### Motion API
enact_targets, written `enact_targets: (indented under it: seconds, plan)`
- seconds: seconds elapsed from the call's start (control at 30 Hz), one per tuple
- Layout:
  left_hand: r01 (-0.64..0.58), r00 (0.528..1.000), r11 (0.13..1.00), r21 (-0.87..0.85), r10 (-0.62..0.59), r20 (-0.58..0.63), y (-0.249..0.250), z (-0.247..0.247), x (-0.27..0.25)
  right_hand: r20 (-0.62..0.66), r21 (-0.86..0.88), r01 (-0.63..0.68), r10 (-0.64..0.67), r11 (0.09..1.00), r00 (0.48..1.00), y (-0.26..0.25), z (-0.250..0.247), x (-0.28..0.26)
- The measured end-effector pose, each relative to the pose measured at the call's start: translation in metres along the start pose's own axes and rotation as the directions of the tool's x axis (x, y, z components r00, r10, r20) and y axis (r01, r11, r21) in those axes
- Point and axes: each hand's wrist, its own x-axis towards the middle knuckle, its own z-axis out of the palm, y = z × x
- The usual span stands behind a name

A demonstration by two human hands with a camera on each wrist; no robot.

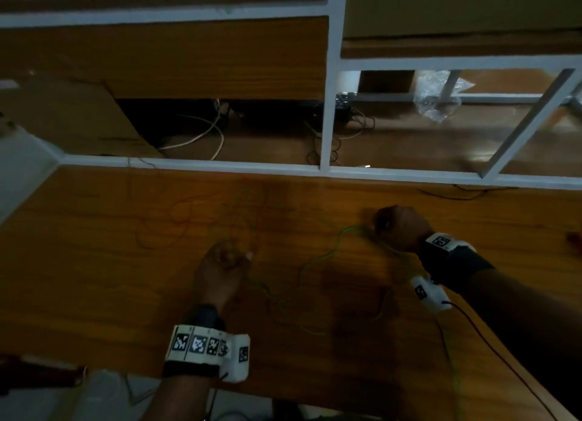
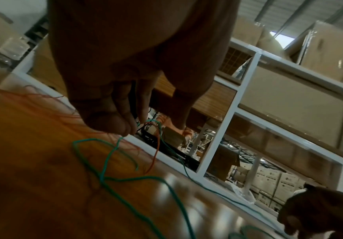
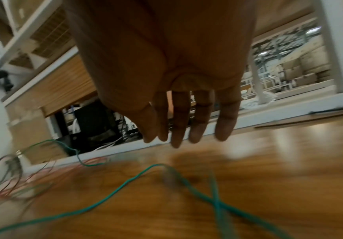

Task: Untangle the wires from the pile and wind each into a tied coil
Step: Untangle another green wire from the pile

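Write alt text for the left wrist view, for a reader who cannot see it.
The left hand pinches thin green wire and orange wire at its fingertips above a glossy wooden table, green loops trailing across the surface. White shelving with cardboard boxes stands behind; the right hand shows at lower right.

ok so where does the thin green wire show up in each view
Head: the thin green wire snakes across the wooden table between the left hand and right hand.
Left wrist: loops below the pinching fingertips, lower centre.
Right wrist: crosses the lower half, under open fingers.
Shared landmark: the white shelf frame behind the table.
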Motion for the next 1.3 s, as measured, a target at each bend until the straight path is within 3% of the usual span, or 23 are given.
enact_targets:
  seconds: [0.17, 0.37, 0.63, 0.77, 0.9, 1.03, 1.1, 1.23, 1.3]
  plan:
    - [0.059, 0.997, 0.996, -0.06, -0.062, -0.053, -0.017, 0.01, 0.006, 0.067, 0.084, 0.086, -0.092, 0.993, 0.993, -0.035, 0.026, 0.01]
    - [0.041, 0.973, 0.995, -0.095, -0.062, -0.222, -0.025, -0.005, 0.043, 0.146, 0.156, 0.176, -0.199, 0.972, 0.969, -0.094, 0.049, 0.007]
    - [0.164, 0.985, 0.986, 0.019, -0.163, -0.058, -0.046, -0.004, 0.089, 0.204, 0.04, 0.143, -0.148, 0.989, 0.968, -0.165, 0.09, 0.048]
    - [0.146, 0.989, 0.985, 0.091, -0.142, -0.049, -0.046, 0.0, 0.097, 0.226, 0.215, 0.111, -0.16, 0.97, 0.961, -0.173, 0.075, 0.054]
    - [0.127, 0.99, 0.99, 0.053, -0.123, -0.07, -0.052, 0.0, 0.1, 0.057, 0.326, 0.26, -0.294, 0.909, 0.954, -0.165, 0.024, 0.04]
    - [0.1, 0.993, 0.995, 0.028, -0.098, -0.066, -0.038, -0.002, 0.085, -0.145, 0.272, 0.353, -0.324, 0.895, 0.935, -0.139, -0.033, 0.034]
    - [0.056, 0.994, 0.998, -0.032, -0.058, -0.088, -0.018, -0.009, 0.072, -0.206, 0.166, 0.325, -0.289, 0.931, 0.935, -0.122, -0.06, 0.03]
    - [-0.191, 0.981, 0.927, -0.322, 0.193, -0.025, 0.049, -0.024, 0.036, -0.347, -0.139, 0.099, -0.142, 0.985, 0.927, -0.086, -0.1, 0.02]
    - [-0.39, 0.915, 0.885, -0.255, 0.404, 0.002, 0.082, -0.021, 0.023, -0.462, -0.092, 0.174, -0.197, 0.98, 0.865, -0.094, -0.108, 0.005]
